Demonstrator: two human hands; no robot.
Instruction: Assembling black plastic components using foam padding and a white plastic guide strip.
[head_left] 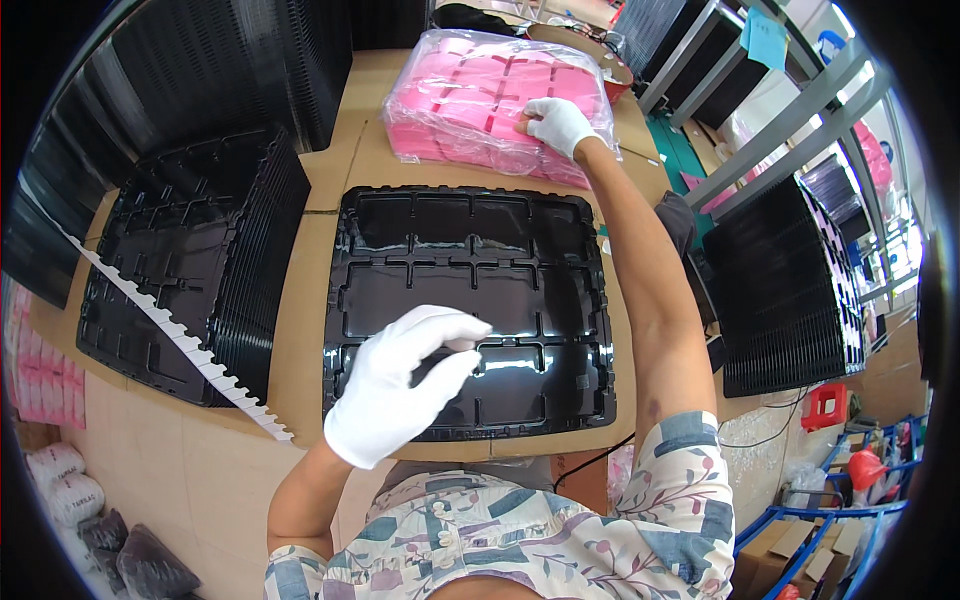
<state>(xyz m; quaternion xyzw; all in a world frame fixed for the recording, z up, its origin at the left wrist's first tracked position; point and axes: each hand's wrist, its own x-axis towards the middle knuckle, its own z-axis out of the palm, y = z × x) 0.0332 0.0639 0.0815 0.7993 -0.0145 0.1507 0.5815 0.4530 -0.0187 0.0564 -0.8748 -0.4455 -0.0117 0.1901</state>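
Observation:
In front of me on the cardboard-covered table lies a glossy black plastic tray (440,290) with molded compartments. My left hand (390,385), in a white glove, hovers over its near left part. The fingers curve toward the thumb with a gap between them, and nothing shows in it. Beyond the tray sits a pack of pink sheets or pads (450,110) wrapped in clear plastic. My right hand (560,126), also gloved, reaches out to the top of this pack. Its fingers are bent together against the pack; whatever they pinch is too small to make out.
A stack of black trays (190,270) stands at the left, with a pale notched strip (180,335) across it. Taller black stacks (220,70) rise behind. At the right are another tray stack (780,290), grey metal rails (780,150) and a red stool (825,408).

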